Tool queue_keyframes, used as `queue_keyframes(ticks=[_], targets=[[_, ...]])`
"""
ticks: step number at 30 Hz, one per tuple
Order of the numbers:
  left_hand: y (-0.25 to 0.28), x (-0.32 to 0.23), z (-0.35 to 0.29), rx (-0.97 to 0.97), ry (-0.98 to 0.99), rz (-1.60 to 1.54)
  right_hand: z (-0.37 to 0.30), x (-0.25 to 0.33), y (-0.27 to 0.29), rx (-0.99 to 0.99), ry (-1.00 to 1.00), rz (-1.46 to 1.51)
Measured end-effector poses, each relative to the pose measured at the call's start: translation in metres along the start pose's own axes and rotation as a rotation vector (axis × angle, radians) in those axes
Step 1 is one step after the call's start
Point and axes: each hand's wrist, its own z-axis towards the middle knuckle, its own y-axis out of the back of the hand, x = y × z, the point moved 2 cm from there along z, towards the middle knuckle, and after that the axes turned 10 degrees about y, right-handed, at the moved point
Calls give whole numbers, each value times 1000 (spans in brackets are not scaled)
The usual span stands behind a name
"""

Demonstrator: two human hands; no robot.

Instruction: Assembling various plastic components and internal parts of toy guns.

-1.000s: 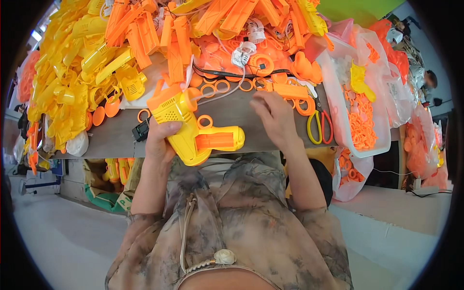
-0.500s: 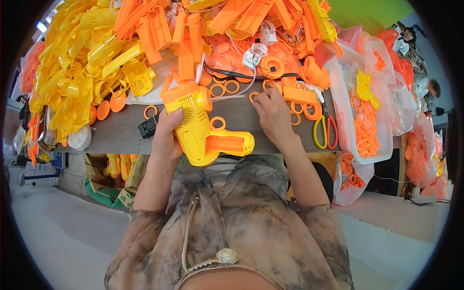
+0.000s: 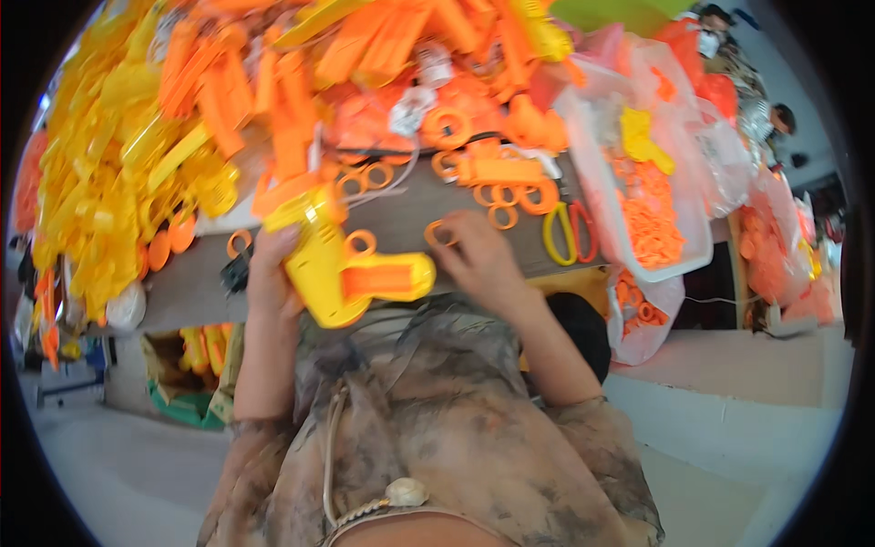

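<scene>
My left hand (image 3: 276, 271) is wrapped round a yellow and orange plastic toy gun body (image 3: 319, 260), held above the front of the table. The gun's handle, with an orange inset, points right. My right hand (image 3: 478, 258) pinches an orange plastic ring (image 3: 440, 234) between thumb and fingers, to the right of the gun and apart from it. Another orange ring (image 3: 361, 242) shows against the gun, just above its handle; whether it is fixed there I cannot tell. Several loose orange rings (image 3: 503, 215) lie beyond my right hand, beside an orange block-shaped part (image 3: 499, 171).
Yellow shells (image 3: 109, 164) are heaped at the left and long orange parts (image 3: 392, 46) at the back. Scissors with yellow and red handles (image 3: 560, 234) lie to the right, beside a translucent bin (image 3: 679, 262) of small orange pieces. A small black device (image 3: 235, 272) lies near my left hand.
My right hand has come away from the ring pile toward me, with a ring now showing in its fingers. The whole view has shifted, and my left hand keeps hold of the toy gun body.
</scene>
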Motion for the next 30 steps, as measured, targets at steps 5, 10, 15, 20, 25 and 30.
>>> queue_keyframes(ticks=[5,10,15,20,25,30], targets=[[21,5,0,76,-16,-20,15,-1,-21,24,79,-188],[19,8,3,102,-16,-12,27,-9,-28,-57,50,-240],[19,6,0,54,-32,-14,27,-4,-28,-177,41,-207],[18,4,1,43,6,-18,23,2,-33,33,42,-280],[16,6,-1,43,-22,-22,29,3,-34,-5,30,-277],[14,6,-3,-63,-20,-43,15,7,-19,-185,123,-163]])
